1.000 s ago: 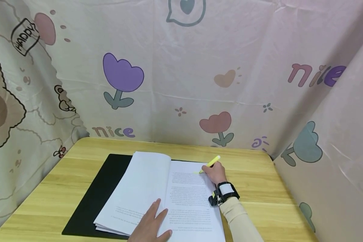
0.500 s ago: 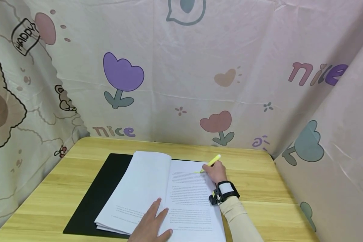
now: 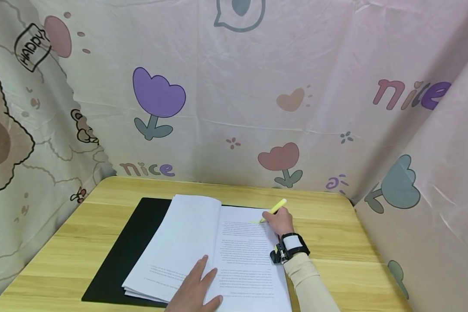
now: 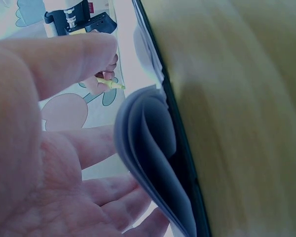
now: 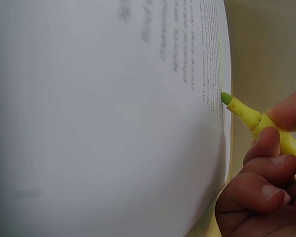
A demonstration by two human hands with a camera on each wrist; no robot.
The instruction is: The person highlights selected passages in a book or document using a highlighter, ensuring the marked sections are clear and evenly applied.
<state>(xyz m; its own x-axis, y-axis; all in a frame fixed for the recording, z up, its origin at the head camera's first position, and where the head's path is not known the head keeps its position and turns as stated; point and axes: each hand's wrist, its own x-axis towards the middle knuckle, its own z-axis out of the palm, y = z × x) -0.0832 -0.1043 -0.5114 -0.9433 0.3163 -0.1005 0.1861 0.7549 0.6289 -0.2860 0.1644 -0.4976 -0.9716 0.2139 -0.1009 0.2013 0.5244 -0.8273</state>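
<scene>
My right hand [image 3: 279, 220] pinches a yellow highlighter [image 5: 246, 114] between thumb and fingers. Its green-yellow tip meets the printed page [image 3: 245, 255] near the top line of text, at the end of a thin yellow stroke. Spread fingers of my left hand [image 3: 193, 286] rest across the inner margin, over the lower part of the turned pages [image 3: 183, 242] and the printed page. In the left wrist view those turned pages [image 4: 138, 133] curl in a loop beside the left fingers. Under the paper lies a black folder [image 3: 118, 255].
The papers and folder lie on a light wooden table [image 3: 327, 208]. A patterned curtain [image 3: 226, 86] hangs behind the table and at both sides. A black wrist camera with a strap [image 3: 290, 247] sits on the right wrist, above a beige sleeve [image 3: 310, 281].
The highlighter has slid slightly to the right along the top line, and the yellow stroke is longer. My left hand has stayed in place on the pages.
</scene>
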